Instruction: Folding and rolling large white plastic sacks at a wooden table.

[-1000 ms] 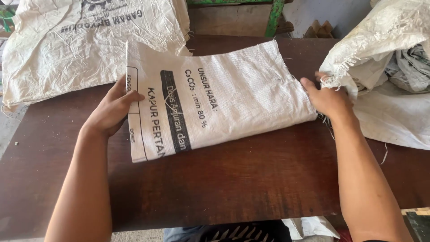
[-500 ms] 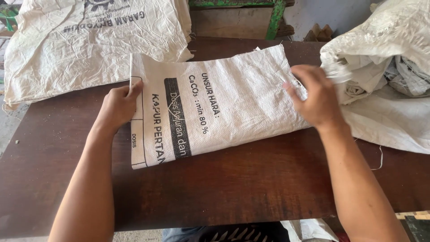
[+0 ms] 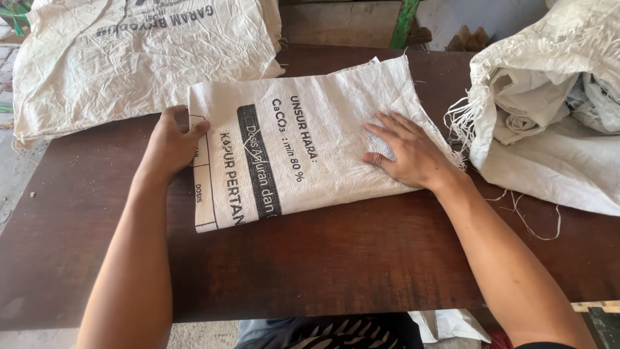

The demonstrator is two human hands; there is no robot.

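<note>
A: White woven plastic sack (image 3: 303, 139) is folded flat on the dark wood surface (image 3: 361, 258)?
B: Yes. Left hand (image 3: 171, 139) pinches its edge; right hand (image 3: 407, 152) presses it, fingers spread. Creasing looks unfinished.

— What are your hands doing?
— My left hand (image 3: 169, 143) is lying knuckles up, thumb reaching right. My right hand (image 3: 407, 152) is pressing flat, fingers spread and pointing left.
— And your arms?
— Both forearms are stretching forward, bare.

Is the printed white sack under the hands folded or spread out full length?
Folded: the sack lies flat on the table, its print cut off at the near edge. Left hand grips its end; right hand presses it.
</note>
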